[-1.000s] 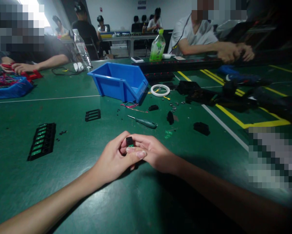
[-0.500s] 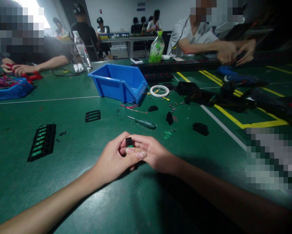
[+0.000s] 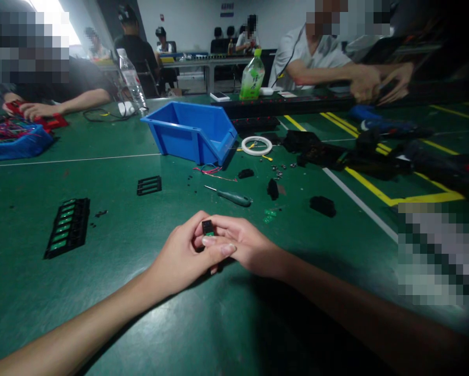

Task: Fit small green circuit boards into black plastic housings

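A small black plastic piece with a green part (image 3: 207,227) shows between my hands, just above the table; its lower portion is hidden by fingers. My left hand (image 3: 185,253) closes round it from the left, the thumb reaching across to the right. From the other side my right hand (image 3: 248,245) grips the same piece, and its thumb meets the left one. Beyond my hands lies a screwdriver (image 3: 234,198) with a dark green handle. To the left rests a black frame with a row of green inserts (image 3: 67,227), and a smaller black slotted frame (image 3: 148,185) lies farther back.
A blue bin (image 3: 179,137) stands behind the screwdriver, beside a white ring (image 3: 256,146) and small screws (image 3: 279,171). Black parts (image 3: 322,206) lie to the right. Two bottles (image 3: 252,75) stand at the back. Co-workers' hands (image 3: 381,83) work across the table.
Both hands keep the same grip on the small piece, with hardly any movement. The co-worker's hands at the back right have shifted slightly.
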`<state>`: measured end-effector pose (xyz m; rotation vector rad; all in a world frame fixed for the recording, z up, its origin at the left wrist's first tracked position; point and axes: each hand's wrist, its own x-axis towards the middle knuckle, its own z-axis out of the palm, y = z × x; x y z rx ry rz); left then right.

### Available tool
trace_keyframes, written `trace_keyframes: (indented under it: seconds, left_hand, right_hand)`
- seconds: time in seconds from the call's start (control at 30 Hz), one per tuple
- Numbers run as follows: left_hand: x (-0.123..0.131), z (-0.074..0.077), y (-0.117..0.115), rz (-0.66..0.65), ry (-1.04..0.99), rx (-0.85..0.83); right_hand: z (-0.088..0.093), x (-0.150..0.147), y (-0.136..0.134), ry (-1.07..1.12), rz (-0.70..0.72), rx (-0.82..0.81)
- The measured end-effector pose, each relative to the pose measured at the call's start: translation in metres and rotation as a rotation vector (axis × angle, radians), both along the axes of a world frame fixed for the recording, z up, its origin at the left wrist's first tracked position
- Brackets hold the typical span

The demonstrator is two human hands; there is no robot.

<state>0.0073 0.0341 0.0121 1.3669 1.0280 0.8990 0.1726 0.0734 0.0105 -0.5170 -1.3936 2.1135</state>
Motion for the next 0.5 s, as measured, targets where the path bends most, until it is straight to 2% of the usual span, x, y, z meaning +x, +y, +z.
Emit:
trace_keyframes:
  seconds: [0.5]
  left_hand:
    - [-0.0009,-0.001,-0.0008,-0.009,0.031,0.011]
  right_hand:
    - [-0.0005,0.0009,-0.0005,0.002,0.002,-0.015]
